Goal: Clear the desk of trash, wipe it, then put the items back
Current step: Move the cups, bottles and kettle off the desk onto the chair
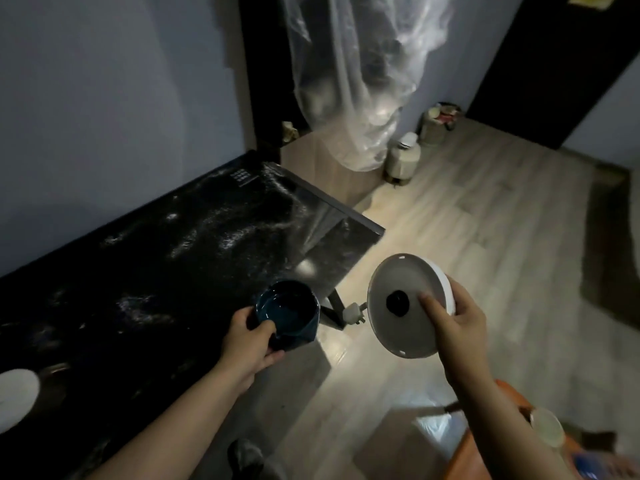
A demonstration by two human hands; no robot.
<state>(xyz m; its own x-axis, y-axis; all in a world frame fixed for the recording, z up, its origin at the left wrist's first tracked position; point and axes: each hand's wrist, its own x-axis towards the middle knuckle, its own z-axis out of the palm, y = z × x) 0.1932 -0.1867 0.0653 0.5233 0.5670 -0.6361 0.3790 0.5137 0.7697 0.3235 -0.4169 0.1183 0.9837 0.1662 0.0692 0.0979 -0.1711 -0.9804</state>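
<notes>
Tabletop (156, 254) is showing black and glossy, with pale smeared streaks running across it toward the far right corner. It's sitting against a grey wall (104, 98); light wood floor (485, 220) is running off to the right, with a dark rug (609, 237) lying at the frame's right side.

Left hand (249, 337) is gripping one dark teal mug (287, 313), thumb over the rim and fingers wrapped round the side. The mug is sitting at the tabletop's front edge, near the front right corner; can't tell if it's resting or lifted.

Right hand (457, 327) is holding one white disc (391, 271) with a black knob in the middle, thumb pressing on its face, out over the floor and off the tabletop.

Counts:
- One white round item (15, 396) is lying at the tabletop's front left, cut off by the frame.
- One white plug (353, 311) is hanging by the table leg.
- One clear plastic bag (356, 81) is hanging past the far right corner.
- Two bins are standing on the floor: one white lidded bin (403, 157) and one full basket (438, 123) by the wall.
- One orange object (485, 445) is showing bottom right, blurred.
</notes>
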